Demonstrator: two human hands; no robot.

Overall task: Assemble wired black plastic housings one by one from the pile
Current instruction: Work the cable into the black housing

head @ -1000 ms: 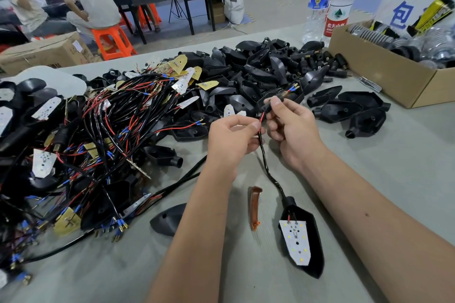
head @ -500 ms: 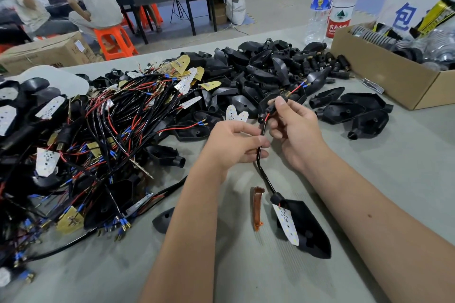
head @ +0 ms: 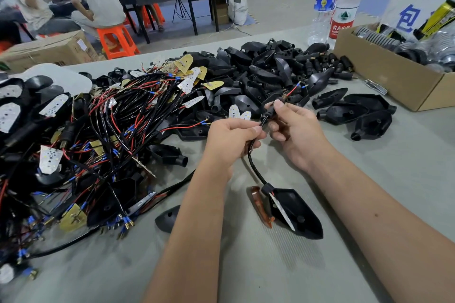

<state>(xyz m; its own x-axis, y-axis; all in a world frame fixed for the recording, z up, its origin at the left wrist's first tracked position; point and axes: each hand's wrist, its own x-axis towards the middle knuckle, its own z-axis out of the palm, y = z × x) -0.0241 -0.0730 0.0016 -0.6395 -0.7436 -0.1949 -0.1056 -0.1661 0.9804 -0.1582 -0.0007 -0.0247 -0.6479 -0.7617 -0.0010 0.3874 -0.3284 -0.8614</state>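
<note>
A black plastic housing (head: 296, 214) with a white LED board tilted inside it lies on the table in front of me, its black sleeved cable (head: 254, 170) running up to my hands. My left hand (head: 230, 139) grips the cable in a fist. My right hand (head: 294, 128) pinches a small black stem piece (head: 269, 107) threaded on the cable's upper end, where red and black wire tips stick out. An amber lens (head: 258, 205) lies beside the housing's left edge. The pile of black housings (head: 258, 74) sits behind my hands.
A tangle of wired LED boards (head: 103, 135) covers the table's left half. A cardboard box (head: 391, 76) of parts stands at the right, two water bottles (head: 344, 5) behind it. Loose housings (head: 354, 113) lie right of my hands, another (head: 167, 221) by my left forearm. People sit at a far table.
The cable has been drawn up through the hands, dragging the housing nearer and tipping it on its side against the amber lens. My left hand has closed lower on the cable.
</note>
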